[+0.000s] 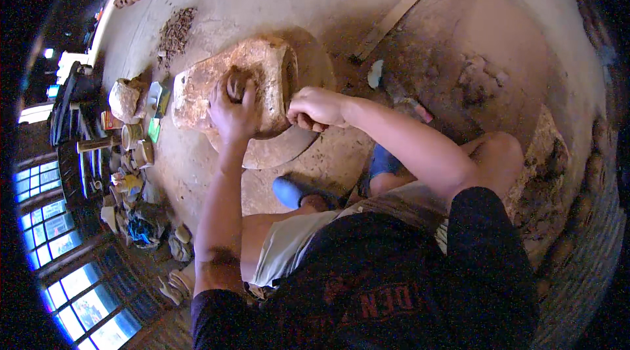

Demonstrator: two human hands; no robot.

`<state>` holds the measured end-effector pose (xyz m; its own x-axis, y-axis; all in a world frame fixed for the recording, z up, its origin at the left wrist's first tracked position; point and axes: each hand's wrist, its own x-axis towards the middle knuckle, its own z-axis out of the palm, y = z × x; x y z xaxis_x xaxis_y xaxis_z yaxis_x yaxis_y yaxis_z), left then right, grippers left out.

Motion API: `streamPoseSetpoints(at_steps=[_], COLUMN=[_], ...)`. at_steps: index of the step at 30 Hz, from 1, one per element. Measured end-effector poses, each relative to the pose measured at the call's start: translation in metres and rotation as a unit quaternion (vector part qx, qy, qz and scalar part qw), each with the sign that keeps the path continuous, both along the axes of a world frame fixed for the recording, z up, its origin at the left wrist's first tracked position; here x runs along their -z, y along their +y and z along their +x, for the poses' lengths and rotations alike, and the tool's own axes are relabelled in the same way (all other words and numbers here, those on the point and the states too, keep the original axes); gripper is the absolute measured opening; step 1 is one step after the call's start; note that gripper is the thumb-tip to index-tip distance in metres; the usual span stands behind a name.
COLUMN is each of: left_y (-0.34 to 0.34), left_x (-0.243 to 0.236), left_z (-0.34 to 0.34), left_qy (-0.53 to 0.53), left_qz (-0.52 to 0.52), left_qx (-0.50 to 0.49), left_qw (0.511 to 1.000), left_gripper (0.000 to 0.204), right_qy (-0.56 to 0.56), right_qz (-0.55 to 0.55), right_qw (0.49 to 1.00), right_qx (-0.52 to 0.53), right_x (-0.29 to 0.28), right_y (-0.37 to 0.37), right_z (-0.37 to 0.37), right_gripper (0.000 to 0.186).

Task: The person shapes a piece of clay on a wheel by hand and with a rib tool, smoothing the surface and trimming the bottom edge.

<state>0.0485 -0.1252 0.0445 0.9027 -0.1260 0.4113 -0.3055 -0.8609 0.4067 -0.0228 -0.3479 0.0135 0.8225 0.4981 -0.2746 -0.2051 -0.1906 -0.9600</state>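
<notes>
A pale, clay-stained block [197, 91], probably a mould, lies on a round disc [319, 64] in front of me. My left hand [233, 114] rests on top of the block. Its fingers and thumb curl around a dark brown lump [235, 87] that looks like clay. Just beyond the block's right end, my right hand [318, 108] is closed like a fist, knuckles up. Whatever its fingers grip, if anything, is hidden beneath them.
Brown crumbs [176, 32] lie on the floor at the far left. A long wooden board [403, 12] stretches away at the far right, near a small pale piece [375, 74]. Pots, a pale lump [125, 101] and clutter line the left side. Blue footwear [289, 191] shows below the disc.
</notes>
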Motion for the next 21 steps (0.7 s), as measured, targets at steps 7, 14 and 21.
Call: streamPoseSetpoints(at_steps=[7, 14, 21], left_y=[0.027, 0.023, 0.026], left_x=[0.011, -0.002, -0.012], left_z=[0.004, -0.01, -0.02], left_qy=[-0.008, 0.052, 0.051], left_qz=[-0.083, -0.139, -0.096], left_qx=[0.099, 0.139, 0.16], left_qw=[0.992, 0.979, 0.981], left_gripper=[0.051, 0.048, 0.045], right_qy=[0.025, -0.397, -0.245], right_qz=[0.123, -0.246, -0.299], right_qw=[0.972, 0.877, 0.919], right_qx=[0.198, 0.11, -0.072], right_x=[0.001, 0.01, 0.019], right_y=[-0.026, -0.022, 0.019], right_z=[-0.005, -0.023, -0.045], right_gripper=[0.021, 0.03, 0.045])
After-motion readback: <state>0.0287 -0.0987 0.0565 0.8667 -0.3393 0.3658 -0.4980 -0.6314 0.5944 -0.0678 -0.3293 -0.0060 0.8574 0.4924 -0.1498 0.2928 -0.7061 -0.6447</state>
